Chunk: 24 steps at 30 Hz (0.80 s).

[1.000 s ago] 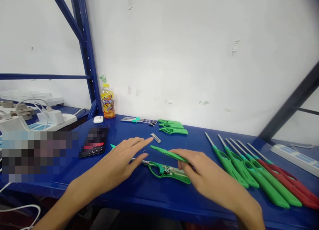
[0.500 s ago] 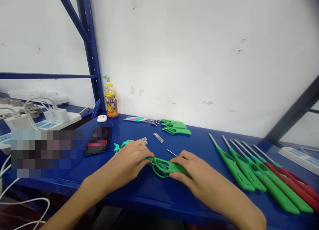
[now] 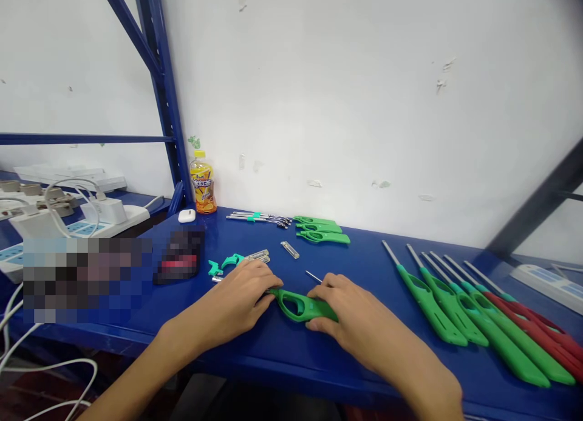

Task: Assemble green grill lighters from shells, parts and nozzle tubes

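Note:
A green lighter body with a loop handle lies on the blue shelf between my hands. My left hand is closed on its front end, where a metal tube sticks out to the left. My right hand covers and presses its rear end, fingers curled over it. Small teal plastic pieces and metal parts lie just behind my left hand. A thin metal pin lies behind my right hand.
Finished green and red lighters lie in a row at the right. Green handle shells and metal tubes sit by the wall, near an orange drink bottle. A phone, power strips and cables are left.
The right hand laid the green cover over the open lighter half, and both hands closed on the joined body. The camera shifted slightly.

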{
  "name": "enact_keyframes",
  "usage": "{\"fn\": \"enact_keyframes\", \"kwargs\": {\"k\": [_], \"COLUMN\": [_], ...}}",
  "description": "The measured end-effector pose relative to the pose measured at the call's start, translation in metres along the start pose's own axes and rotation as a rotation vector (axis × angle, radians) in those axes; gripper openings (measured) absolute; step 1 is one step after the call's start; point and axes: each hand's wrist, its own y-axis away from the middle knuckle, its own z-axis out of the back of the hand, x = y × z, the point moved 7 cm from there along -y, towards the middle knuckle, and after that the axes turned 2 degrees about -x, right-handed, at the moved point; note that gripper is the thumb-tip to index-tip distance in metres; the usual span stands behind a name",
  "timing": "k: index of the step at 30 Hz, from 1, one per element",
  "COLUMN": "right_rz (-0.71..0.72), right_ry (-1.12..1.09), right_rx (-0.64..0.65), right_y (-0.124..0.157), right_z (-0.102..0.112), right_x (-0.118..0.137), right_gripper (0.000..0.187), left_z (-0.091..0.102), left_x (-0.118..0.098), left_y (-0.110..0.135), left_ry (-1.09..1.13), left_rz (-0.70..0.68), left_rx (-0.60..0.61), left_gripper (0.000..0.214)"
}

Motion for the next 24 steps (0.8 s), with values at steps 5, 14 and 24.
{"fn": "enact_keyframes", "kwargs": {"k": [5, 14, 24], "right_rz": [-0.015, -0.014, 0.018], "right_ry": [-0.008, -0.044, -0.078], "right_rx": [0.025, 0.032, 0.0], "right_y": [-0.001, 0.0, 0.005], "right_z": [0.002, -0.001, 0.009], "right_x": [0.004, -0.01, -0.013], "right_gripper": [0.031, 0.033, 0.03], "left_z": [-0.003, 0.001, 0.001], "left_x": [0.004, 0.003, 0.001], "left_y": [-0.001, -0.002, -0.002], "left_ry": [0.013, 0.014, 0.001], "left_rz": [-0.035, -0.041, -0.056], "left_rx": [0.002, 0.007, -0.009], "left_gripper": [0.02, 0.017, 0.02]}}
